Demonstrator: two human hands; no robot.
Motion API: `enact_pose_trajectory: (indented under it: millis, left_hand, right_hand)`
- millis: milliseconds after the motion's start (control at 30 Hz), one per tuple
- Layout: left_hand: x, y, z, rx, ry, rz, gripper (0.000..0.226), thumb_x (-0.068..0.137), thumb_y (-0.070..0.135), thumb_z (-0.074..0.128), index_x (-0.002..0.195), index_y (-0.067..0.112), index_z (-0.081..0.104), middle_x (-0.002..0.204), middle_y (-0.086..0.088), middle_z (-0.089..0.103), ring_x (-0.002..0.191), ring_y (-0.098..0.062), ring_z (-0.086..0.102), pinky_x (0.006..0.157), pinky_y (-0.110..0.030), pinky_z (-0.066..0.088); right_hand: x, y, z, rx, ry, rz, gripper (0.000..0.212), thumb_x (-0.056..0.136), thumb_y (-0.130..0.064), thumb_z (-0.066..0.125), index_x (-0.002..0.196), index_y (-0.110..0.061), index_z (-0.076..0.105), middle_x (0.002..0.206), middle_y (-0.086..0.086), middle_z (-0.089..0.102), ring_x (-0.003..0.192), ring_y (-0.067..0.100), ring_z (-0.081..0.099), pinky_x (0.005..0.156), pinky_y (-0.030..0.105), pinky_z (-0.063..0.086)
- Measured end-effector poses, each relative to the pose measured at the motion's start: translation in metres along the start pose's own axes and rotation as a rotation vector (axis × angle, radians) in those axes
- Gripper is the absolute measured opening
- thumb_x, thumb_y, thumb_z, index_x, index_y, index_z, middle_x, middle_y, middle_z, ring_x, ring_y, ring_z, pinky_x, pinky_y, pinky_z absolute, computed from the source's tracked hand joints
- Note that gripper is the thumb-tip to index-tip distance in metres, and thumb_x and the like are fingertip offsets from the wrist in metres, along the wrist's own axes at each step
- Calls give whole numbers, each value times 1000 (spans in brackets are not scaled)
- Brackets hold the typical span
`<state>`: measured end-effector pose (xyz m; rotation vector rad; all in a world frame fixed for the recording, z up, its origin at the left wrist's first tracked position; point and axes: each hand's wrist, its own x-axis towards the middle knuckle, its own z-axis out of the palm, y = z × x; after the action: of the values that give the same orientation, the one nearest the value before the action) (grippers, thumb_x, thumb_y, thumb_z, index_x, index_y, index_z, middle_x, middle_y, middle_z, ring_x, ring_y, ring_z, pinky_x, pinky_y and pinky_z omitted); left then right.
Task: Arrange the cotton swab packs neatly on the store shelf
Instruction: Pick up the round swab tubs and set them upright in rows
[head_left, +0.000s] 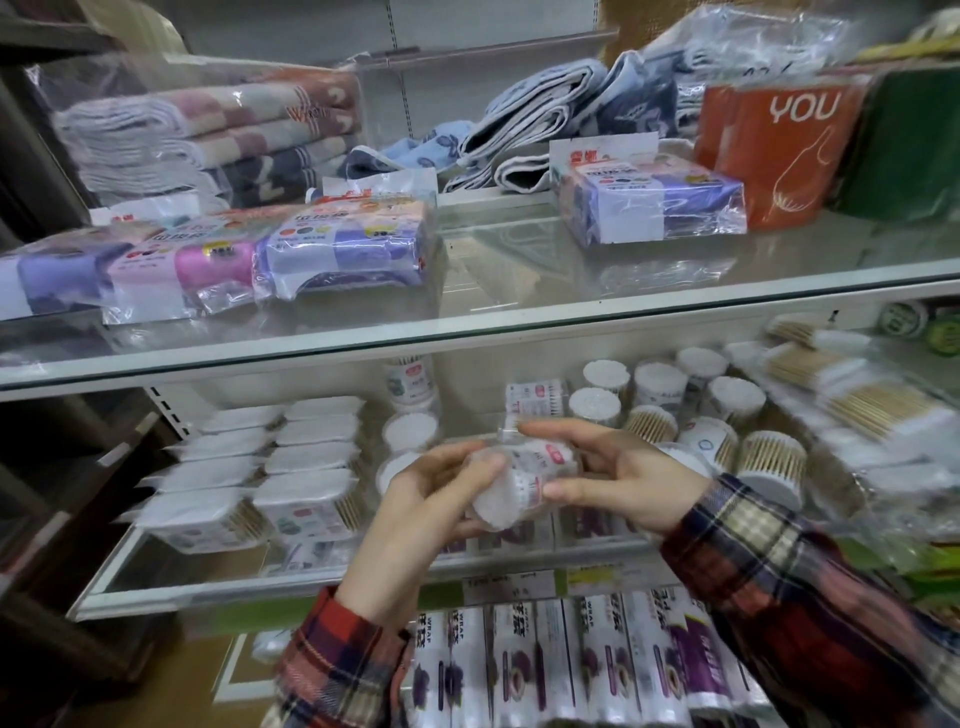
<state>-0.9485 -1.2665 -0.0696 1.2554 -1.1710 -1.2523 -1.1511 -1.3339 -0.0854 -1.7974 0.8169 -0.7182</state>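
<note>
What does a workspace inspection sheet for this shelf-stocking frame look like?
Surface: glass shelf, middle tier, holding swab stock.
Job's things: round swab pack held in front of the shelf; flat packs in rows at left; round tubs at right.
Clutter: towels and packaged goods on the upper shelf; wrap boxes below.
Grippers: left hand and right hand both grip the round pack.
Cables: nothing seen.
Surroundings: store shelving; plaid sleeves.
</note>
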Motion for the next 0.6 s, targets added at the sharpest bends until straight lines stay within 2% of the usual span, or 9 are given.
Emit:
enact_pose_trajectory:
  millis: [100,233,367,433,533,600]
  left_hand:
    - [0,-4,4,63,64,21,54,58,30,90,106,19,67,101,4,74,94,-13,70,78,-35,59]
    - [-2,-10,5,79,82,26,60,53,32,91,107,19,66,103,3,73,93,-13,70,80,-36,58]
    - [-2,-11,9,-26,108,40,57,56,27,83,108,13,66,102,-2,74,93,-15,71,82,-38,58]
    - [0,-12,10,-64,135,47,55,59,25,88,108,13,66,103,-1,74,97,-17,70,86,-40,57]
    - [2,-14,12,-132,175,60,53,58,23,89,106,13,67,103,-2,73,99,-20,69,85,-39,57]
    - [3,-15,14,-168,199,74,55,57,23,90,106,14,66,104,-4,73,98,-20,69,81,-37,57]
  right_hand:
    - [1,0,-1,-32,-19,-20,57,75,-39,72,128,-40,53,143,-14,45,128,4,46,106,36,43]
    - [2,-1,-2,-13,-31,-1,65,72,-28,77,130,-38,50,142,-12,46,127,4,48,101,30,47]
    - [5,-1,-6,75,80,87,78,57,-32,85,127,-30,52,134,-2,56,119,11,57,101,36,48]
    - [7,-4,-5,143,164,132,68,57,-39,81,120,-28,56,125,-3,61,110,13,62,97,35,50]
    - [9,-8,-2,321,290,258,38,77,-35,68,112,-21,59,116,4,65,94,15,68,79,27,57]
    - [8,-7,-2,408,288,335,50,75,-40,67,116,-14,58,111,11,69,90,23,71,76,31,57]
